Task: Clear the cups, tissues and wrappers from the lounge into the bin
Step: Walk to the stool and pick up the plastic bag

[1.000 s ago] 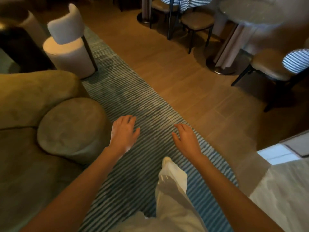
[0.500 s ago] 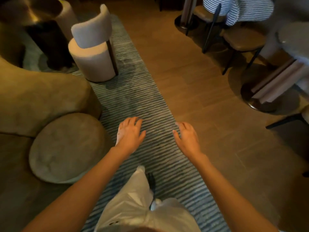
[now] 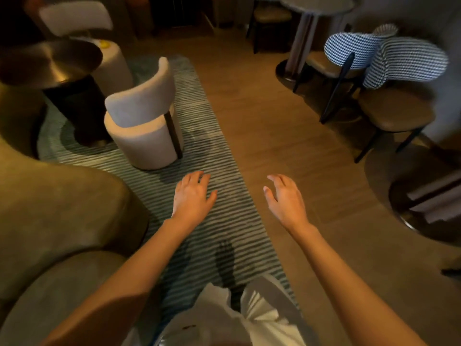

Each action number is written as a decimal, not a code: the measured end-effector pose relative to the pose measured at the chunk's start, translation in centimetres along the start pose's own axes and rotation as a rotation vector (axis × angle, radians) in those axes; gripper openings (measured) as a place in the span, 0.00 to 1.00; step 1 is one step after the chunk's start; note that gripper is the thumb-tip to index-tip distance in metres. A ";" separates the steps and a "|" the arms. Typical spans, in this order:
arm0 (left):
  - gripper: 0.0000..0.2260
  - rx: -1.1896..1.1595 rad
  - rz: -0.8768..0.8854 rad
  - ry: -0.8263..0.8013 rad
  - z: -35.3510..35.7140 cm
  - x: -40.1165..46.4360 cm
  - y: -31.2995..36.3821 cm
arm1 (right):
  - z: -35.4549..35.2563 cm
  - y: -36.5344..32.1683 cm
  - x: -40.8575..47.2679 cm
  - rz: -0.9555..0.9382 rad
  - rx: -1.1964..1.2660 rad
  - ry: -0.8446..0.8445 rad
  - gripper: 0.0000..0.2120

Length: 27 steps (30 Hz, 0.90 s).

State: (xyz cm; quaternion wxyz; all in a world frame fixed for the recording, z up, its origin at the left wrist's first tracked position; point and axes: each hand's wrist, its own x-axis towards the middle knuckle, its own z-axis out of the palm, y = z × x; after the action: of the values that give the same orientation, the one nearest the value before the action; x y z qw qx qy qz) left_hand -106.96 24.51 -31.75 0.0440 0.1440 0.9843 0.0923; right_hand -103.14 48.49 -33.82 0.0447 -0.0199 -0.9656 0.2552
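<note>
Dim lounge, striped rug (image 3: 219, 156) mid-frame, left hand (image 3: 191, 199) and right hand (image 3: 287, 199) outstretched, fingers relaxed, holding nothing, cream chair (image 3: 143, 123) upper left.

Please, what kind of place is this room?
Probably a cafe or hotel lounge. A round pedestal table with checked-back chairs stands on the wood floor, and a cream tub chair sits on a striped rug beside a low metal table.

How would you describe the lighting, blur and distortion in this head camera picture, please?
Head view: dim, warm light; the far top-left corner is nearly black. Motion blur smears the striped rug and the checked chair backs. Wide-angle bending curves the cream chair. The left hand and right hand are the sharpest parts. A bright sheen shows on the round metal tabletop.
</note>
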 end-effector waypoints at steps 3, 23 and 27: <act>0.24 0.014 0.011 -0.023 0.3 7.0 0.5 | 0.6 3.0 5.7 0.027 0.022 -0.026 0.18; 0.22 -0.114 -0.246 -0.005 -0.6 52.5 3.2 | -0.4 16.3 55.3 -0.151 -0.017 -0.196 0.18; 0.23 -0.053 -0.265 -0.068 0.6 60.0 -0.6 | 3.4 16.3 63.8 -0.219 -0.042 -0.234 0.19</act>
State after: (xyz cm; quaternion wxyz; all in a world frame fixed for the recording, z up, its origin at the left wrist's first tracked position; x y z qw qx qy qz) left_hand -164.32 41.52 -36.01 0.0930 0.0147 0.9898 0.1065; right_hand -166.71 64.88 -39.94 -0.0408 0.1147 -0.9657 0.2292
